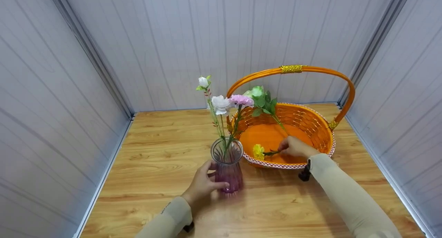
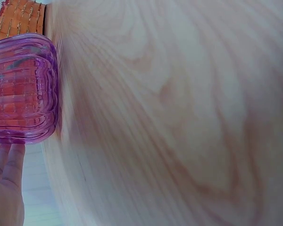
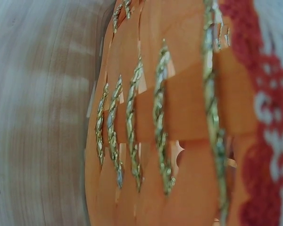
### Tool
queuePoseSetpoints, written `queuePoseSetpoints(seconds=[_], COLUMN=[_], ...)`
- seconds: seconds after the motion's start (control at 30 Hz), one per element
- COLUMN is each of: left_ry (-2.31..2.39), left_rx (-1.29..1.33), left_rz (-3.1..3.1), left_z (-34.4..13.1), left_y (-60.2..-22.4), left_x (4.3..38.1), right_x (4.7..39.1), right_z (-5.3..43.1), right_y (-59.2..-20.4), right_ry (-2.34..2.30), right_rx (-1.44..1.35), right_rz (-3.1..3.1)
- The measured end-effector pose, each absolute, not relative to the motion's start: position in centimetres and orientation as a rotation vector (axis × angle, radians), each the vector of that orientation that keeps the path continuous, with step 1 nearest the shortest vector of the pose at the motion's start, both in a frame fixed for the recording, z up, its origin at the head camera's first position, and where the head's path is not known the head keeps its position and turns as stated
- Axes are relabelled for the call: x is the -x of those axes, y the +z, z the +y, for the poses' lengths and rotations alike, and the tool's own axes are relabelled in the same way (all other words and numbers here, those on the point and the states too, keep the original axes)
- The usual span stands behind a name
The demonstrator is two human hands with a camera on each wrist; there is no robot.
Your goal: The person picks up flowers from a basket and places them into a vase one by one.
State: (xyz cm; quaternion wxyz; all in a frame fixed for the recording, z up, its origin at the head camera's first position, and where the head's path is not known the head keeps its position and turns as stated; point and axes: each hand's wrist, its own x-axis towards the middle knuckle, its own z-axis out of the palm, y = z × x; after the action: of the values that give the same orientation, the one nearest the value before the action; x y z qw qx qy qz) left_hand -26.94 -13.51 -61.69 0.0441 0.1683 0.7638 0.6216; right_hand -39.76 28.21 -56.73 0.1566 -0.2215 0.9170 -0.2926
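At the near side of the orange basket (image 1: 304, 117), the yellow flower (image 1: 258, 152) has its head towards the glass vase (image 1: 230, 174). This vase is upright just beside the basket, with white flowers (image 1: 220, 105) and a pink one (image 1: 241, 100) inside; the left hand (image 1: 203, 183) holds it, probably so that it does not tip. Its thumb and fingers are spread around the glass. The right hand (image 1: 297, 147) pinches the yellow flower's stem, fingertips close together; whether it touches also the pale rose (image 1: 257, 92), one cannot tell.
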Motion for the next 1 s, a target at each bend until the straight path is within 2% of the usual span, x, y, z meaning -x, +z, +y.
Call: queuePoseSetpoints(seconds=[0.2,0.47,1.0], left_ry=[1.896,1.917,1.885], left_rx=[-0.495,-0.492,-0.493], left_rz=[2.325,2.300,2.344], left_z=[-13.5,-13.5,-13.5], left_y=[-61.6,-61.8,-61.6], left_x=[26.9,27.0,26.8], right_x=[39.6,39.5,38.6], right_z=[28.3,28.1,27.7], right_y=[-56.5,-56.2,-54.2], right_ry=[-0.850,-0.954,-1.197], right_rx=[0.686,0.555,0.502], right_rz=[2.640,2.681,2.682])
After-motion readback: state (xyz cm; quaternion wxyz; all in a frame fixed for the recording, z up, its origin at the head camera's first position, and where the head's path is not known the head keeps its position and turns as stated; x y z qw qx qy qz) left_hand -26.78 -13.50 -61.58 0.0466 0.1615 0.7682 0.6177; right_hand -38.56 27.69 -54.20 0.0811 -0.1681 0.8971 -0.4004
